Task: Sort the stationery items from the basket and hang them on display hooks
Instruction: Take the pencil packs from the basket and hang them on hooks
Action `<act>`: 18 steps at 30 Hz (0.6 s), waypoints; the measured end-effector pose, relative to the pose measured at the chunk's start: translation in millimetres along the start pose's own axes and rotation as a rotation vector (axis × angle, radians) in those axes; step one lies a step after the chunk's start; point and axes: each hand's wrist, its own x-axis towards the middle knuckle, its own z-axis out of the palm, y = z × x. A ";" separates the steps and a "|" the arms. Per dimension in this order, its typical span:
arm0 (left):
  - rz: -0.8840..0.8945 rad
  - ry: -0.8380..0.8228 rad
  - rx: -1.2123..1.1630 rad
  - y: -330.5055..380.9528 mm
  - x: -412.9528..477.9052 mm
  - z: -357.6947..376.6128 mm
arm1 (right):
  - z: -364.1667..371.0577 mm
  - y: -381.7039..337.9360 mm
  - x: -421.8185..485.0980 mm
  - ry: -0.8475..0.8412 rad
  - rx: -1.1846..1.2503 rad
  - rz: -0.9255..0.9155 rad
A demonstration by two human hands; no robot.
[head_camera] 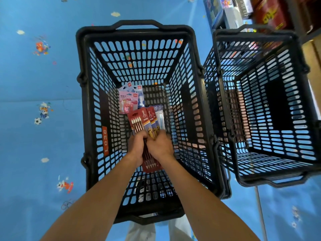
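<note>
1. the black basket (pixel 139 54) stands on a blue floor (pixel 43 80) printed with cartoon figures; an orange label (pixel 105 140) sits on its left wall.
2. both hands reach down inside it.
3. the left hand (pixel 137 146) has its fingers curled tight round a fan of red pencil packs (pixel 139 122).
4. the right hand (pixel 160 145) grips the same packs from the other side, fingers clamped on them.
5. pink and blue sharpener packs (pixel 127 101) lie at the far end of the basket, white packs (pixel 159 113) just beside the pencils.
6. a second basket (pixel 271 159) sits to the right, touching the first.
</note>
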 end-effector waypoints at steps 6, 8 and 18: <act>-0.003 -0.133 -0.069 17.7 -11.2 1.9 | -10.1 -4.5 -13.2 0.006 0.331 -0.085; -0.008 -0.153 -0.052 26.6 -19.1 5.1 | -15.3 -6.7 -16.0 -0.018 0.384 -0.075; 0.053 -0.306 -0.049 59.5 -89.9 49.3 | -68.8 -10.4 -67.2 -0.050 0.465 -0.239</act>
